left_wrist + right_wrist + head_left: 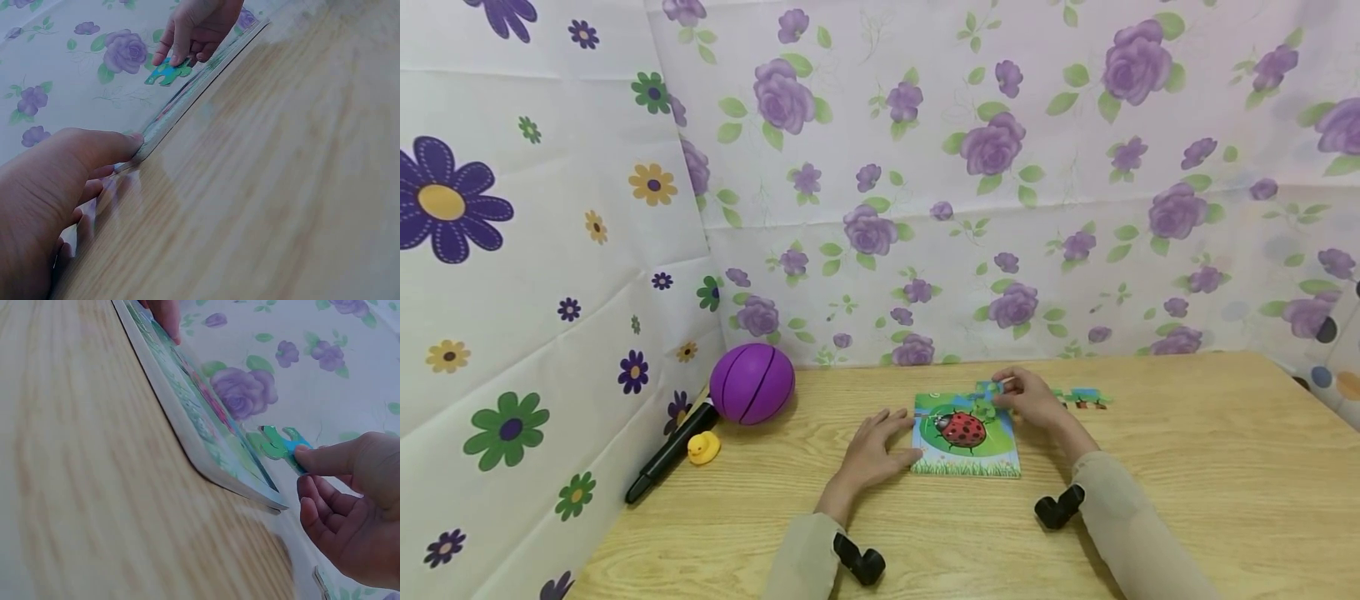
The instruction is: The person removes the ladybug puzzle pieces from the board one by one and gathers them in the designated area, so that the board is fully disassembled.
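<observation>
A ladybug jigsaw puzzle [964, 460] lies flat on the wooden table, with a grassy strip along its near edge. Beside its left edge is my left hand [874, 450], fingers spread and relaxed; in the left wrist view the thumb [112, 147] touches the puzzle's corner. My right hand [1033, 402] is over the far right corner, pinching a blue and green puzzle piece [281, 447] between thumb and finger. That piece is held above the board, apart from it in the right wrist view. Part of the puzzle's upper right is hidden by the hand.
More loose puzzle pieces [1086, 397] lie right of my right hand. On the left side of the table are a purple ball [752, 383], a yellow rubber duck [703, 448] and a long black stick-like object [670, 450]. Flowered cloth [880, 283] hangs behind the table.
</observation>
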`<control>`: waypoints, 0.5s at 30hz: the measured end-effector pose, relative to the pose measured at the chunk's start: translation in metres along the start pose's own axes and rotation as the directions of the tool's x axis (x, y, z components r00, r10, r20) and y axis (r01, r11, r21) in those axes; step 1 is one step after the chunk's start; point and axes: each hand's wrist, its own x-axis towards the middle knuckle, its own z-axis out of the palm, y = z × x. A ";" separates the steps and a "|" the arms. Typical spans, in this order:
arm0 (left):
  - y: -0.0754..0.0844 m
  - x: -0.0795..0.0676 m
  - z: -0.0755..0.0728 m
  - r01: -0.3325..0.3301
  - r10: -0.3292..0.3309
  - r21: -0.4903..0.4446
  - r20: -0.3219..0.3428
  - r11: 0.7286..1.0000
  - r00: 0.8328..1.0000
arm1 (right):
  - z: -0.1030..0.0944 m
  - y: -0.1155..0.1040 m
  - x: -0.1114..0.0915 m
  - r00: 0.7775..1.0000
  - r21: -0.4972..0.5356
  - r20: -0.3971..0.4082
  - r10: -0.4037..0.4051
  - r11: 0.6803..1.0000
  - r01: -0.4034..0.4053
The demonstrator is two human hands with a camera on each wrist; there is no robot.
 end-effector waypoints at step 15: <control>-0.001 0.002 0.006 0.000 0.000 0.022 0.015 1.000 1.000 | -0.041 0.017 -0.014 0.978 0.210 -0.199 0.061 0.977 -0.018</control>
